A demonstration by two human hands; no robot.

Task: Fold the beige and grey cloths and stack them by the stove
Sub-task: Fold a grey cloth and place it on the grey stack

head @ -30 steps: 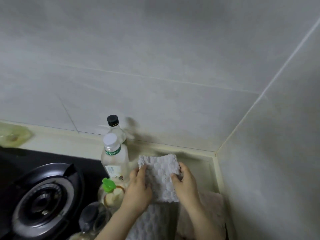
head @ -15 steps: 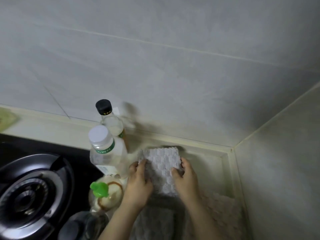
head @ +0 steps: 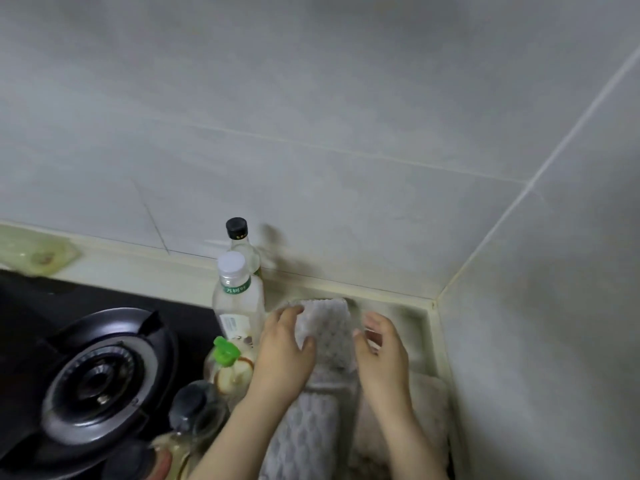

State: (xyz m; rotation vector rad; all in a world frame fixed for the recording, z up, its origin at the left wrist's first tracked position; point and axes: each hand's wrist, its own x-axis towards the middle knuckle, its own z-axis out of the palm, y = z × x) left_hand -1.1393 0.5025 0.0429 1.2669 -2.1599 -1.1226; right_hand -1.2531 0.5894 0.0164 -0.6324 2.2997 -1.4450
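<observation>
A grey waffle-textured cloth (head: 327,327) lies on the counter in the corner to the right of the stove, its far end folded back over itself. My left hand (head: 285,355) pinches the left edge of that folded end. Just right of the cloth, my right hand (head: 381,355) hovers with fingers spread and holds nothing. A beige cloth (head: 426,407) lies under and to the right of the grey one, partly hidden by my right forearm.
A black gas burner (head: 100,375) sits at the left. Between it and the cloths stand several bottles: a black-capped one (head: 239,237), a white-capped one (head: 235,296), a green-capped one (head: 227,358). Tiled walls close the corner (head: 434,303) at back and right.
My right hand has let go of the grey cloth's folded end and moved slightly right. My left hand keeps its hold. The camera has tilted.
</observation>
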